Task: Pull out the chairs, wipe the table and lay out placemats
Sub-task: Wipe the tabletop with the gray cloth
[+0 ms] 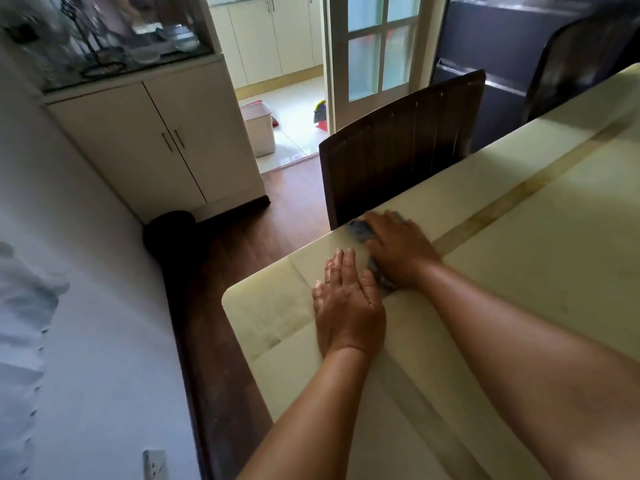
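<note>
A cream table (519, 271) with tan inlay stripes fills the right half of the head view. My right hand (401, 251) presses flat on a blue cloth (360, 232) near the table's far left edge; only the cloth's edges show around the hand. My left hand (348, 303) lies flat on the table beside it, fingers together, holding nothing. A dark wooden chair (401, 147) stands against the table's far edge, just beyond the cloth. A second dark chair back (581, 57) shows at the top right.
A white cabinet (156, 143) with a glass case stands at the left wall. A dark cylinder (169, 233) sits on the wood floor by it. An open doorway (287, 109) leads to a tiled room with a white bin (259, 129). A white wall runs along the left.
</note>
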A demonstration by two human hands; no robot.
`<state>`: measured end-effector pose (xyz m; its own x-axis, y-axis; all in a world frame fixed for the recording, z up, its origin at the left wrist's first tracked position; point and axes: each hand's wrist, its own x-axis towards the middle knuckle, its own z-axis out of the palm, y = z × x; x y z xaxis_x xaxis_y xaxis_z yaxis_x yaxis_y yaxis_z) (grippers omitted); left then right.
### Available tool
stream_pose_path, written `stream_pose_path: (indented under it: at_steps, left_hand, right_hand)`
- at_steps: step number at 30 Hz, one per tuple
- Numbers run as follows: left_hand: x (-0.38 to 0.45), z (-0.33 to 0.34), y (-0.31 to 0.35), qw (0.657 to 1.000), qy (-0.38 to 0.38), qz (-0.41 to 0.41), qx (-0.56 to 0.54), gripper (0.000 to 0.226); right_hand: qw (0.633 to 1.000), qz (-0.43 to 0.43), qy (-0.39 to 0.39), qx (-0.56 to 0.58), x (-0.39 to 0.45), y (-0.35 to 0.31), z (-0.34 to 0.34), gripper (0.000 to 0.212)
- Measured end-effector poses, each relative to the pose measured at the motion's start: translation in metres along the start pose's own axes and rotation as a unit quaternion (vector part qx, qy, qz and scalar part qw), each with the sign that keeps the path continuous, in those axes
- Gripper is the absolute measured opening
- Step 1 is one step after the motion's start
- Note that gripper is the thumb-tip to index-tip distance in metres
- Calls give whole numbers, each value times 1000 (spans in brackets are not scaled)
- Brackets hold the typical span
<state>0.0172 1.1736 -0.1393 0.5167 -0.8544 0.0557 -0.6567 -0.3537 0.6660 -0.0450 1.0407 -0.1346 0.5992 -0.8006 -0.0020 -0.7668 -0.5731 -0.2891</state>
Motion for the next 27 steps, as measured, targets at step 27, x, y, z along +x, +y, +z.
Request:
stream_pose_path:
  at_steps: [27]
  left_hand:
    - [-8, -6, 3, 996, 29, 66, -58, 66]
  right_hand:
    - [978, 199, -39, -40, -122, 80, -23, 60]
